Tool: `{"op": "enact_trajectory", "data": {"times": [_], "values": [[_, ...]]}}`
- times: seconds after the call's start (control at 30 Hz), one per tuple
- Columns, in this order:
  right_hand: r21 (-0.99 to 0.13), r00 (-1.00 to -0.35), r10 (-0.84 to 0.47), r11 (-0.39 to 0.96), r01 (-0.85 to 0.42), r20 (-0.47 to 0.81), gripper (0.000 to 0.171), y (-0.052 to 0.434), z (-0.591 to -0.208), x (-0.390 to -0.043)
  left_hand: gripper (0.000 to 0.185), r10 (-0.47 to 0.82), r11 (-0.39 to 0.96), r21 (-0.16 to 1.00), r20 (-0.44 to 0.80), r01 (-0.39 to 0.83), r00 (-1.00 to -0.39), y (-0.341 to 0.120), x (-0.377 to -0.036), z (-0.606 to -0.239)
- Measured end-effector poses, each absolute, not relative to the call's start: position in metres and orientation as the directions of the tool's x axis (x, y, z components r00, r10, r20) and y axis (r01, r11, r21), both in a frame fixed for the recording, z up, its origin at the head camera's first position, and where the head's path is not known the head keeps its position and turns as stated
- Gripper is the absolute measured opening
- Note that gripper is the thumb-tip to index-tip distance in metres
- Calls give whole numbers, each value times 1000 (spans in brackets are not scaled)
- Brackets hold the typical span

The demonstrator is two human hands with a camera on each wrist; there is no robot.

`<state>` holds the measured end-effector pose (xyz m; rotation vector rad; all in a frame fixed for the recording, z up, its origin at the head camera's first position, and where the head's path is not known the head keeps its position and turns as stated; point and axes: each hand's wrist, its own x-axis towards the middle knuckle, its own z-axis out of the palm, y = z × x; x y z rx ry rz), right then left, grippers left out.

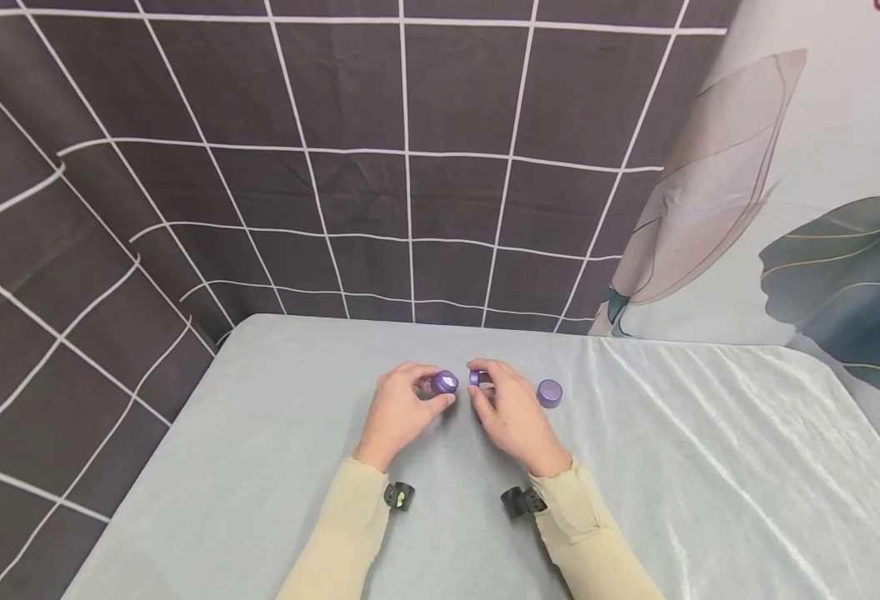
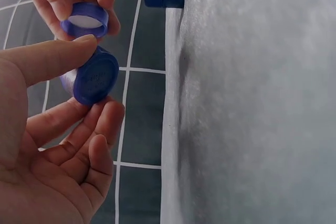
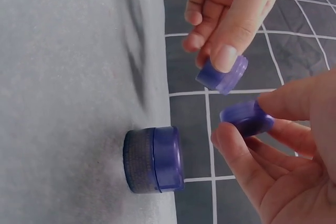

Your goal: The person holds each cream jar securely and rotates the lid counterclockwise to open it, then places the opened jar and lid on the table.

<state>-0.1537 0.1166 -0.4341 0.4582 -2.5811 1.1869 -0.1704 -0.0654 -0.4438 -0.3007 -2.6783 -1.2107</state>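
Between thumb and fingers my left hand pinches a small purple jar, tilted over the table. My right hand pinches a purple screw lid by its edge. In the left wrist view the hollow side of the lid shows, with a white disc inside, just beyond the jar's flat base. Jar and lid are apart, with a narrow gap between them in the right wrist view. A second purple jar, with its lid on, stands upright on the table beside my right hand.
A pale grey velvety cloth covers the table, with creases on the right. Behind it hangs a dark curtain with a white grid. A light leaf-print curtain hangs at the back right.
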Motion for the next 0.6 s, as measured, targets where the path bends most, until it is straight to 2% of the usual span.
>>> {"op": "enact_trajectory", "data": {"times": [0.33,0.6], "values": [[-723,-934,-157,596,-348,320,30,111,-436,-153,39,98,650,722,231,238,-968,-68,-172,-447],[-658,-925,-190,656,-369,328,33,98,-436,-157,36,60,664,719,224,207,-973,-72,-174,-451]]}}
